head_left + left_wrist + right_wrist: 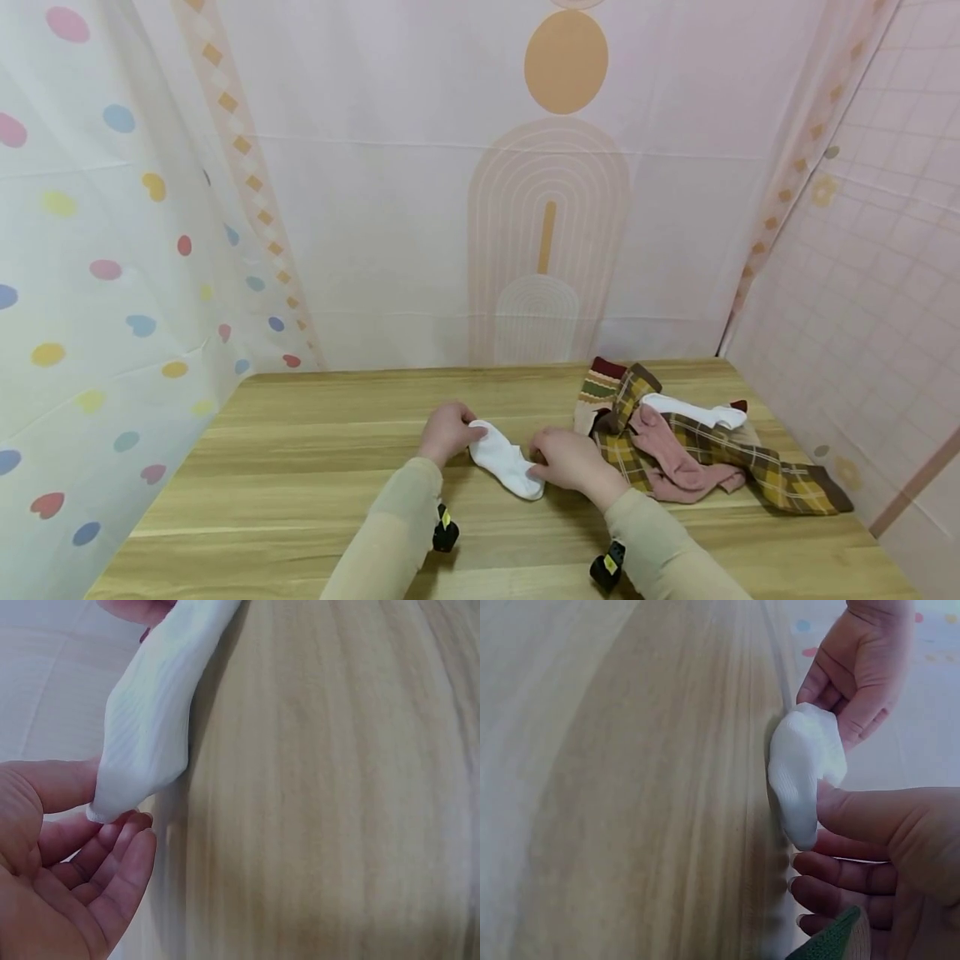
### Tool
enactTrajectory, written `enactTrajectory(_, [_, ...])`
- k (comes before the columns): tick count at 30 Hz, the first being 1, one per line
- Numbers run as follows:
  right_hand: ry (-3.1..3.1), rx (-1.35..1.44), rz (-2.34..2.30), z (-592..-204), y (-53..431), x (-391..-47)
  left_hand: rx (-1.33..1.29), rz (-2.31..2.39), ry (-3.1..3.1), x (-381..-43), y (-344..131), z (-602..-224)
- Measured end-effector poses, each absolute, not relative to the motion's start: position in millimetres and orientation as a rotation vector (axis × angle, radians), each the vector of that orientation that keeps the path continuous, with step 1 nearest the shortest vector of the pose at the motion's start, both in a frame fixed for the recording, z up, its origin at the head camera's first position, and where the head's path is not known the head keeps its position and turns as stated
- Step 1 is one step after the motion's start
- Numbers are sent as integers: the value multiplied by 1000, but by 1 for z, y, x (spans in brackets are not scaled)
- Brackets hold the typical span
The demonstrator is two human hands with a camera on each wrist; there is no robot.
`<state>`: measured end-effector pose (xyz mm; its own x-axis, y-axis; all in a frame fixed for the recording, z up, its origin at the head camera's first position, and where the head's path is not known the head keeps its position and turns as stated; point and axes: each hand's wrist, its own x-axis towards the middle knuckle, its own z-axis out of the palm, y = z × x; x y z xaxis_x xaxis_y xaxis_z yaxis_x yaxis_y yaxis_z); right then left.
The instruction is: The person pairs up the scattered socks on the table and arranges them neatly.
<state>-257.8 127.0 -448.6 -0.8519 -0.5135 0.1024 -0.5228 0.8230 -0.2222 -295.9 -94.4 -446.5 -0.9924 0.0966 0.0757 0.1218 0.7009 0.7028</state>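
A short white sock (501, 458) stretches between both hands, low over the wooden table. The left hand (448, 433) pinches its cuff end between thumb and index finger, as the left wrist view shows, where the sock (154, 712) runs up and away from the left hand (71, 855) and the other fingers are loosely bent below. At the toe end, the right hand (572, 461) pinches the sock with thumb and index finger. In the right wrist view the right thumb lies on the sock (799, 769), and the right hand's (885, 855) remaining fingers curl beneath.
Right of the hands lies a loose pile: plaid socks (787, 483), a pink sock (667, 450), another white sock (693, 412) and a striped sock (597, 387). The wooden table (300, 467) meets patterned curtains (375, 208) at the back and sides.
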Motion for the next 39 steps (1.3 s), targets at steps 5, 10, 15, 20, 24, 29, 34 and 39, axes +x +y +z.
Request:
enactTrajectory(5, [-2997,839,397,-449,126,-257,-200,-1248,-2817,-294,-97,-449])
enactTrajectory(10, [-3038,808,425,-450,125,-256,-156,-1480,-2766,-292,-100,-454])
enactTrajectory(15, [-3032,814,466,-451,124,-255,-98,-1705,-2701,-291,-105,-457])
enactTrajectory(20, [-2930,884,562,-450,131,-257,-60,-1872,-2599,-291,-111,-457])
enactTrajectory(24, [-2832,881,773,-445,137,-262,-28,-2045,-2453,-291,-113,-454])
enactTrajectory(29, [-2748,771,1028,-438,142,-262,-5,-2139,-2339,-289,-115,-444])
enactTrajectory(34, [-2642,662,1195,-436,143,-263,-17,-2214,-2227,-287,-115,-436])
enactTrajectory(39, [-2578,546,1334,-435,144,-265,-37,-2257,-2139,-285,-116,-432])
